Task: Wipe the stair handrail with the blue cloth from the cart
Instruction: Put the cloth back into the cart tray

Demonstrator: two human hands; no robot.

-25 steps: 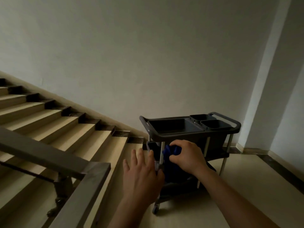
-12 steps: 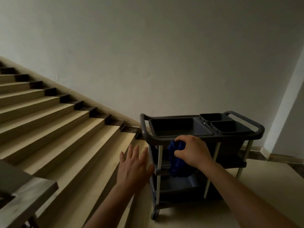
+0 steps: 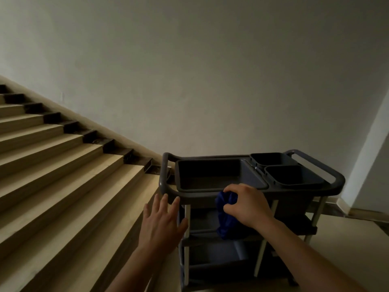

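Here right hand (image 3: 247, 204) grips blue cloth (image 3: 226, 216) beside unlabelled cart (image 3: 328, 171).

Stairwell — steps (image 3: 63, 165), cleaning cart (image 3: 252, 197)

Much of the blue cloth (image 3: 224, 216) is lost to us: our right hand (image 3: 248, 204) covers its upper folds, and its lower end sinks into shadow on the middle shelf, so we cannot tell whether it rests there or hangs free. The cart (image 3: 328, 175) is cut short at the bottom edge, its wheels out of view, and our forearms run off that same edge. Our left hand (image 3: 161, 221) hides the near corner post's lower run. The stairs (image 3: 63, 175) leave the picture at the left. The lower shelves are too dark to read.
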